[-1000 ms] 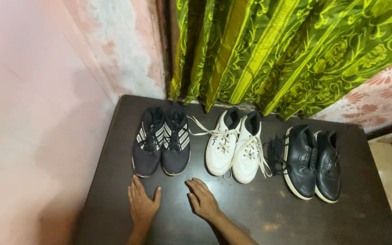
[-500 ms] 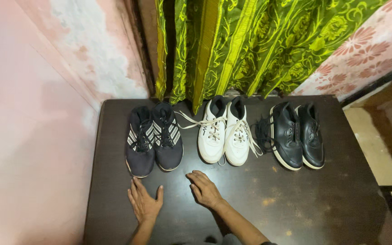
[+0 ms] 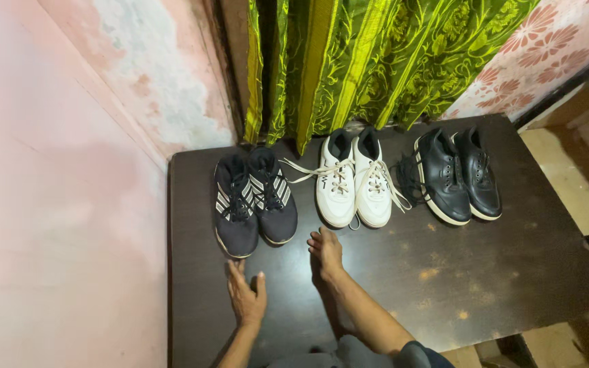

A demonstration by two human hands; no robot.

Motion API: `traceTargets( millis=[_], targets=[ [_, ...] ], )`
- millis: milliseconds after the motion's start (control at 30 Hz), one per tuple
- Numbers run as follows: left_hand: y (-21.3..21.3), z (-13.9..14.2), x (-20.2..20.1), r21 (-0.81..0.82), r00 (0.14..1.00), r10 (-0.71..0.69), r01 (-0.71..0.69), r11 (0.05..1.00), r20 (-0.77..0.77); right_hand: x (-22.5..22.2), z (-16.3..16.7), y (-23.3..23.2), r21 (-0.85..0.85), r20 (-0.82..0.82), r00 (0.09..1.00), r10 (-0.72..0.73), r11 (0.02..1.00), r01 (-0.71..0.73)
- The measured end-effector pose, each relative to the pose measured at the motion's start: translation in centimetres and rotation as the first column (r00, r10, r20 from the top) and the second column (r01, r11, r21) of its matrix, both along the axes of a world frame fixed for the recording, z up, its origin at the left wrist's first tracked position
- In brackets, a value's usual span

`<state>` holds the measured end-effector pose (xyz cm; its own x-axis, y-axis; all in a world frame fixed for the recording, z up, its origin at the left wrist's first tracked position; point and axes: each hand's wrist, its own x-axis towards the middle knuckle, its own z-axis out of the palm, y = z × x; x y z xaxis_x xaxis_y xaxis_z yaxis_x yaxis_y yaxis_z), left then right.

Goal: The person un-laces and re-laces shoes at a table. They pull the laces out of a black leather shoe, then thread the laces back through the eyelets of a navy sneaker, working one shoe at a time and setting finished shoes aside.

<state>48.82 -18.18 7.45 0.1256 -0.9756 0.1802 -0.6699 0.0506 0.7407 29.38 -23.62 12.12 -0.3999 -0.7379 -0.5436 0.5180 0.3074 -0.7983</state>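
Both hands lie flat and empty, fingers spread, on the dark wooden table (image 3: 485, 272) near its front edge. Right hand (image 3: 326, 249) sits just short of the toes of the white lace-up sneakers (image 3: 353, 178); left hand (image 3: 245, 296) just below the dark striped trainers (image 3: 254, 199). Shoes' long axes run front to back, toes toward the hands. Black leather pair (image 3: 457, 174) well apart, toward the right edge.

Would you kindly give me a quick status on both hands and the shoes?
Left hand flat on table, empty, below dark striped pair. Right hand empty, fingertips near white pair. Nothing between.
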Motion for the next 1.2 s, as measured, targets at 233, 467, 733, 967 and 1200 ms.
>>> traceTargets(
  millis=[233,467,733,967,1200],
  targets=[
    [-0.1,2.6,0.3,0.090,0.954,-0.060,0.090,0.992,-0.295,1.5,1.3,0.1,0.063,0.039,0.971,0.237,0.969,-0.239],
    [-7.2,5.2,2.4,0.508,0.251,0.498,-0.028,0.861,-0.830,6.6,2.5,-2.3,0.123,0.090,0.952,0.294,0.945,-0.304],
    [-3.6,2.6,5.7,0.518,0.219,0.478,0.192,0.833,-0.850,6.4,0.7,1.1,0.004,-0.019,0.934,0.357,0.934,-0.357],
    [7.2,-2.3,9.8,0.713,0.729,0.245,0.442,0.545,-0.639,6.3,-2.5,5.1,0.006,-0.321,0.846,0.426,0.894,-0.448],
    [7.4,-0.4,12.4,0.465,0.966,-0.250,0.195,0.863,0.060,8.8,-1.9,8.8,-0.078,-0.740,0.603,0.300,0.851,-0.519]
  ],
)
